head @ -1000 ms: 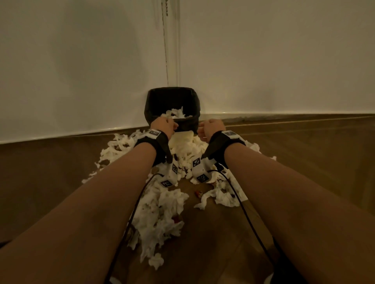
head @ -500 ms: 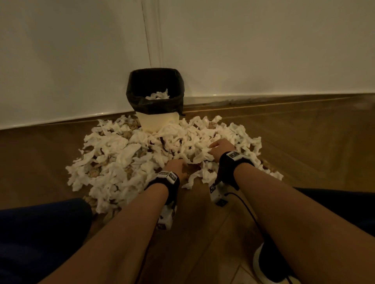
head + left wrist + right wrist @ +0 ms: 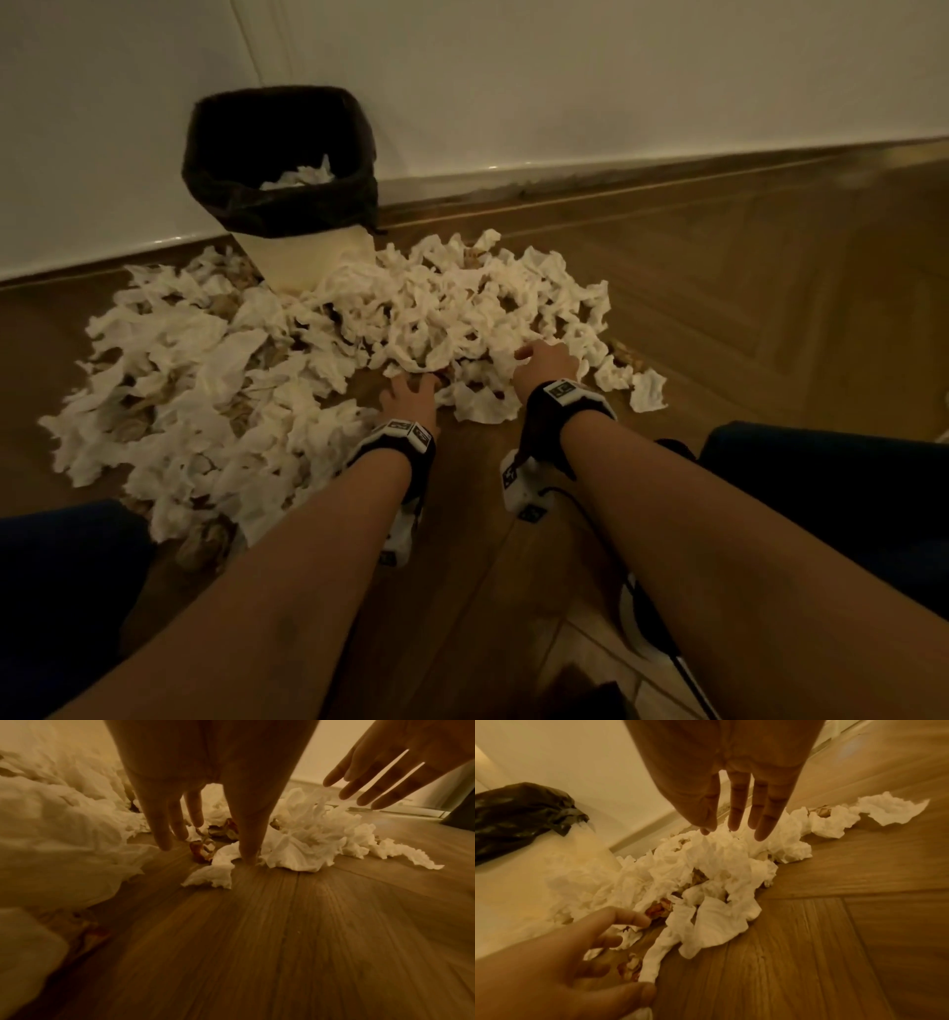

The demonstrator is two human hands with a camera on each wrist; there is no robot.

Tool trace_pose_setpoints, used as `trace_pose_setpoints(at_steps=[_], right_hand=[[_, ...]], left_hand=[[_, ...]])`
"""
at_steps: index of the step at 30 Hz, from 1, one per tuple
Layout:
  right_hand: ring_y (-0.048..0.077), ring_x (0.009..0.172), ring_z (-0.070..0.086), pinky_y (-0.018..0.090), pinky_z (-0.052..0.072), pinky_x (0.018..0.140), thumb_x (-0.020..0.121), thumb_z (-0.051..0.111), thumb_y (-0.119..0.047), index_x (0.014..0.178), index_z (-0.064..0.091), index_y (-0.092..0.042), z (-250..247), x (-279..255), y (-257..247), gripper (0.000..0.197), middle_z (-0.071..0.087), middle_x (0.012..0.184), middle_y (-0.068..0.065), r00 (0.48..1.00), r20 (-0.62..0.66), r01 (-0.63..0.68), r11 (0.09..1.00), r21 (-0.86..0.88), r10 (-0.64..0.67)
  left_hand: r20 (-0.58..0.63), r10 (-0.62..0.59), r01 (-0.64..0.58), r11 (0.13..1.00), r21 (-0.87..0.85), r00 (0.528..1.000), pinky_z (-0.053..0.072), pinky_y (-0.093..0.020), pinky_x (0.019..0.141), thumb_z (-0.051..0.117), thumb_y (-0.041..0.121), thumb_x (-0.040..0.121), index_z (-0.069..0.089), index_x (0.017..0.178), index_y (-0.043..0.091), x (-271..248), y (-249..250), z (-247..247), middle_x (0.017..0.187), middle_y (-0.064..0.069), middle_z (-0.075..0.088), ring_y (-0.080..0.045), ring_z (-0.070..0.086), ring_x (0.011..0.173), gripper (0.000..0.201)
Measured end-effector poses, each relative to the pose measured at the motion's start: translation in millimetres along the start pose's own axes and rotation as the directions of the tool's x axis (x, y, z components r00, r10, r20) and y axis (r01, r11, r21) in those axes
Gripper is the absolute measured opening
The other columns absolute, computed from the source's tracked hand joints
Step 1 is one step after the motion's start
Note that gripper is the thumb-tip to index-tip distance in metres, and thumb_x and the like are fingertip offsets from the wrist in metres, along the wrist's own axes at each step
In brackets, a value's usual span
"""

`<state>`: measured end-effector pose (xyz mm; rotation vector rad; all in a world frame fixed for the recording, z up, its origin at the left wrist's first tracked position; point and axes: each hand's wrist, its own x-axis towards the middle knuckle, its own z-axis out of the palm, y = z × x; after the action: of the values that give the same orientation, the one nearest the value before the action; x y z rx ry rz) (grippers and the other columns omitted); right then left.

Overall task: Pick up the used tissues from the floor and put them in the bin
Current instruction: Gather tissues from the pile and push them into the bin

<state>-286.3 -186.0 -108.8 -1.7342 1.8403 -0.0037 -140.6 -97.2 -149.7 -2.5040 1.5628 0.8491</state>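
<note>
A wide heap of crumpled white tissues (image 3: 328, 329) covers the wooden floor in front of a pale bin (image 3: 308, 257) lined with a black bag (image 3: 280, 205); a few tissues lie inside it. My left hand (image 3: 411, 393) reaches low into the heap's near edge, fingers straight and spread, thumb tip touching a tissue (image 3: 223, 862). My right hand (image 3: 547, 360) hovers just over the right part of the heap, fingers straight (image 3: 734, 817) and holding nothing. Some brownish, stained scraps (image 3: 203, 850) lie among the tissues.
The bin stands against a white wall (image 3: 565, 77) with a skirting board. Bare herringbone wood floor (image 3: 770, 308) stretches to the right of the heap. My knees in dark trousers (image 3: 821, 488) flank both arms, and a white shoe (image 3: 637, 622) shows at lower right.
Both hands have come back from the bin and dropped to the heap on the floor. The view has drawn back and tilted down, and both hands have reached further into the tissues.
</note>
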Motion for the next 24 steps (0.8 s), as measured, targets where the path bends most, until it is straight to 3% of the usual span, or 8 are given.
trace_pose_setpoints(at_steps=[5,9,11,13,16,19,21,24], right_hand=[[0.035,0.128,0.03,0.043,0.037,0.099,0.092,0.048,-0.017,0.122,0.051,-0.019,13,-1,7,0.031,0.036,0.134,0.013,1.0,-0.018,-0.007,1.0,0.004,0.007],[0.036,0.128,0.028,0.042,0.033,0.102,0.091,0.05,-0.019,0.129,0.044,-0.018,14,-1,11,0.039,0.032,0.137,0.013,0.998,-0.056,-0.014,1.0,0.023,0.015],[0.036,0.126,0.029,0.041,0.034,0.101,0.09,0.051,-0.019,0.129,0.043,-0.02,15,-1,14,0.04,0.031,0.136,0.012,0.998,-0.063,-0.009,0.999,0.035,0.011],[0.037,0.123,0.031,0.042,0.035,0.1,0.089,0.053,-0.021,0.13,0.041,-0.022,17,-3,17,0.043,0.03,0.135,0.011,0.998,-0.064,0.024,1.0,0.008,-0.024],[0.038,0.122,0.033,0.042,0.039,0.095,0.088,0.056,-0.022,0.129,0.039,-0.031,22,-8,19,0.045,0.026,0.137,0.01,0.993,-0.051,0.1,0.993,-0.057,-0.103],[0.044,0.126,0.031,0.046,0.04,0.098,0.088,0.058,-0.019,0.13,0.037,-0.035,27,-13,19,0.049,0.017,0.143,0.011,0.985,0.042,0.172,0.977,-0.125,-0.168],[0.044,0.127,0.032,0.046,0.041,0.102,0.087,0.059,-0.015,0.13,0.039,-0.033,31,-14,19,0.051,0.012,0.146,0.011,0.982,0.088,0.175,0.976,-0.127,-0.165],[0.039,0.129,0.035,0.04,0.04,0.104,0.086,0.06,-0.011,0.134,0.041,-0.02,35,-15,19,0.052,0.008,0.15,0.011,0.978,0.162,0.156,0.979,-0.13,-0.134]], left_hand=[[0.054,0.023,-0.023,1.0,0.006,0.998,0.038,-0.052,0.099,0.058,0.016,0.089,0.032,0.133,0.027,10,-2,8,0.145,-0.018,0.013,-0.044,0.026,0.129,0.053],[0.162,0.085,-0.103,0.989,0.105,0.983,0.045,-0.042,0.091,0.045,0.014,0.095,0.04,0.127,0.012,11,-4,8,0.132,-0.02,0.034,-0.04,0.049,0.111,0.033],[0.248,0.099,-0.135,0.981,0.137,0.964,0.046,-0.038,0.089,0.043,0.011,0.095,0.046,0.125,0.007,11,-3,4,0.127,-0.018,0.048,-0.034,0.055,0.109,0.03],[0.298,0.096,-0.15,0.975,0.165,0.95,0.047,-0.037,0.094,0.048,0.012,0.095,0.049,0.126,0.005,9,-1,1,0.129,-0.016,0.051,-0.031,0.055,0.113,0.032],[0.259,0.087,-0.118,0.987,0.107,0.962,0.042,-0.04,0.101,0.05,0.012,0.094,0.035,0.138,0.01,2,-3,4,0.142,-0.017,0.033,-0.035,0.046,0.123,0.046],[0.186,0.041,-0.058,0.995,0.087,0.982,0.042,-0.038,0.096,0.043,0.007,0.095,0.034,0.137,0.011,-2,-6,3,0.142,-0.018,0.021,-0.037,0.048,0.116,0.043],[0.127,0.008,-0.013,0.999,0.037,0.992,0.04,-0.035,0.096,0.04,0.005,0.096,0.041,0.132,0.009,-1,-6,-1,0.14,-0.015,0.028,-0.034,0.048,0.115,0.036],[0.076,0.015,-0.012,0.999,-0.042,0.997,0.041,-0.031,0.096,0.039,0.006,0.097,0.058,0.119,0.011,2,-8,-6,0.127,-0.012,0.055,-0.028,0.053,0.114,0.029]])
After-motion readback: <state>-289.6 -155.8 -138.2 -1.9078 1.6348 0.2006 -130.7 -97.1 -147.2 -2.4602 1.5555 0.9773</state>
